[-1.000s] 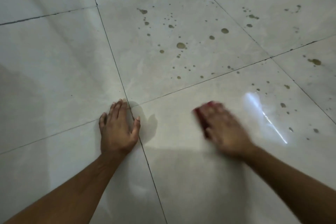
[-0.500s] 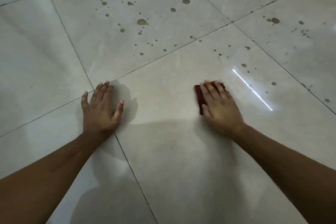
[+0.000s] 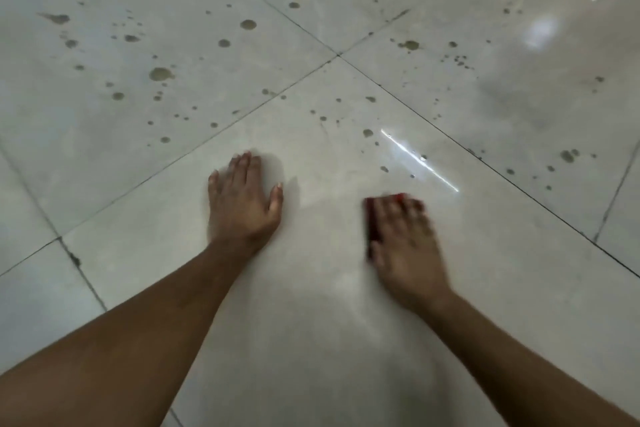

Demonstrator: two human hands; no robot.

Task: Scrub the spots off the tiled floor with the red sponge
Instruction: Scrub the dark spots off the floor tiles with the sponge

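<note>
Right hand (image 3: pixel 407 246), blurred, presses flat with fingers spread over the red sponge (image 3: pixel 375 218) on the tiled floor (image 3: pixel 311 340), left hand (image 3: pixel 242 201) splayed flat beside it, brown spots (image 3: pixel 161 73) scattered just beyond.

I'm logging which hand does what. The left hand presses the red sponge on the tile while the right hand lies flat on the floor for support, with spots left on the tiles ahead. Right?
Hands swapped. The head view shows the right hand pressing the red sponge on the tile, while the left hand lies flat on the floor for support. Spots do remain ahead.
</note>
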